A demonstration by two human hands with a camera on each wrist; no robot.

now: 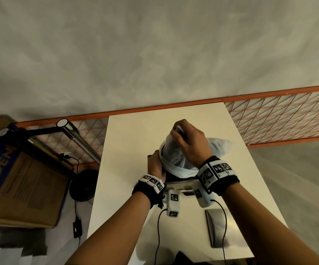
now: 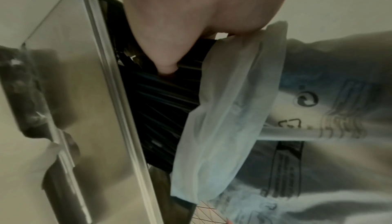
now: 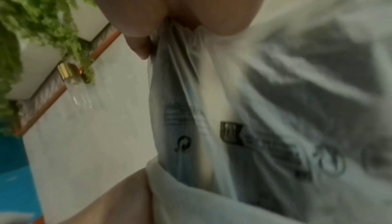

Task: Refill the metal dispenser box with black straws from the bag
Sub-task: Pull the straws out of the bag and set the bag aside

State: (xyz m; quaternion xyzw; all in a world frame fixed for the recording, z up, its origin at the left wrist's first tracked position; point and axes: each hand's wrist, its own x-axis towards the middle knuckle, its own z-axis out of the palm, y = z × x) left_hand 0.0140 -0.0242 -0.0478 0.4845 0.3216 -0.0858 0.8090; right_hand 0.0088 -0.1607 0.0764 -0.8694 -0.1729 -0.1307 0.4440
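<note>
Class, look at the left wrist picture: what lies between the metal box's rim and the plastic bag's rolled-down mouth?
Black straws, with the left hand thumb on them.

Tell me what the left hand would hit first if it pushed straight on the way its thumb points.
Likely the black straws: the left hand's thumb already points into them inside the metal dispenser box, though contact depth is unclear.

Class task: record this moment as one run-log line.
right hand: grips translucent plastic bag | left hand: on black straws | open metal dispenser box: receiving straws
</note>
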